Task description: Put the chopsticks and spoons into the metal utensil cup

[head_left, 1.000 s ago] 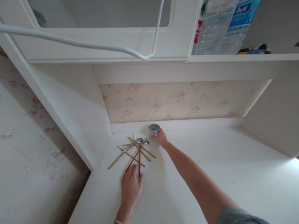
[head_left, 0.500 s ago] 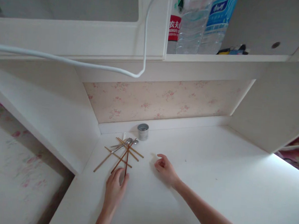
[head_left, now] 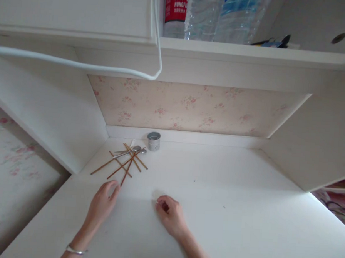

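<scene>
My left hand (head_left: pixel 104 200), a bracelet on its wrist, pinches the near end of a reddish-brown chopstick (head_left: pixel 126 172) between thumb and fingertips. This chopstick slants away into a loose, crossed pile. Several lighter chopsticks (head_left: pixel 102 166) lie there, with metal spoons (head_left: pixel 144 151) on top near the far end. Just right of the pile, a small grey perforated cup (head_left: pixel 153 142) stands upright against the back edge. My right hand (head_left: pixel 170 215) rests over the white tabletop, apart from everything, its fingers curled in and nothing visible in them.
The white tabletop (head_left: pixel 242 229) runs between side panels (head_left: pixel 311 124). Overhead, a shelf (head_left: pixel 237 51) holds plastic bottles (head_left: pixel 204 17), and a white cable (head_left: pixel 106 67) hangs in front of it. Tiny specks lie on the table.
My left hand has moved left, swinging the chopstick's near end with it. My right hand has come back toward me and its index finger has curled in. The camera view has shifted.
</scene>
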Demonstrator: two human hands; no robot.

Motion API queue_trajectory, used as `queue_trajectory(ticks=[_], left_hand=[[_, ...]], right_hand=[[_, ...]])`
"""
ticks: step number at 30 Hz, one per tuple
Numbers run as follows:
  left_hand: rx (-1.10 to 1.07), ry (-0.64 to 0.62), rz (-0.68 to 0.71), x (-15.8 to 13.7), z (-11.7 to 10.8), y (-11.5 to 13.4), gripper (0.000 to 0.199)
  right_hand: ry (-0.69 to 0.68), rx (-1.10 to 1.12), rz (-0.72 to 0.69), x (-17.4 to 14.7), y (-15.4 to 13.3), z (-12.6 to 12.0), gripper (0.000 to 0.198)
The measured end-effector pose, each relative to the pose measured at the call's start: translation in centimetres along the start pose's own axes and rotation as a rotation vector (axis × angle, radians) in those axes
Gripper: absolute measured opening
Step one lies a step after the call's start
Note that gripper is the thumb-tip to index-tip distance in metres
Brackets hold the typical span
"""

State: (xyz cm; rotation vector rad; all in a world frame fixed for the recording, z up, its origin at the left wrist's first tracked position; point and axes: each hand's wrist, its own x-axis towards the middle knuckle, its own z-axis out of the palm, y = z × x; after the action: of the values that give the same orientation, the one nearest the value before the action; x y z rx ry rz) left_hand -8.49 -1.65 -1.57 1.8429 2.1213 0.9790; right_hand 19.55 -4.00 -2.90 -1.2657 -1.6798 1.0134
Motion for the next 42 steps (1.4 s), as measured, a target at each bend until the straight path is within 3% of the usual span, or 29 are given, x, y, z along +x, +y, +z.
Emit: queue_trajectory(ticks=[3,6,9,12,27,37,42], left_hand=[[-0.065,-0.009,-0.042,-2.2,0.4,2.5,0.036],[-0.156,-0.166,-0.069,-4.5,1.6,5.5,0.032],[-0.205,-0.312,-0.006,-6.1,3.0,7.8,0.029],[-0.164,-0.293,0.043,-6.7,3.9,8.8,0.027],[-0.081,-0.234,0.07,-7.4,4.0,8.7,0.023],[-0.101,-0.287,0.154,-7.3,3.2,8.4,0.023],[-0.222,-0.386,0.161,-6.9,2.4,8.1,0.022]], right_hand=[[-0.08,-0.12,-0.07,-0.5,-0.8,-0.2,0.012],[-0.122,-0.258,-0.159,-0.8,-1.3,-0.4,0.011],[-0.147,-0.323,-0.204,-0.9,-1.4,-0.6,0.01],[-0.159,-0.327,-0.21,-0.8,-1.3,-0.7,0.01],[-0.197,-0.327,-0.217,-0.4,-1.2,-0.7,0.012],[-0.162,-0.52,-0.228,-0.6,-2.3,0.6,0.011],[-0.174,-0.615,-0.25,-1.0,-3.0,0.7,0.015]])
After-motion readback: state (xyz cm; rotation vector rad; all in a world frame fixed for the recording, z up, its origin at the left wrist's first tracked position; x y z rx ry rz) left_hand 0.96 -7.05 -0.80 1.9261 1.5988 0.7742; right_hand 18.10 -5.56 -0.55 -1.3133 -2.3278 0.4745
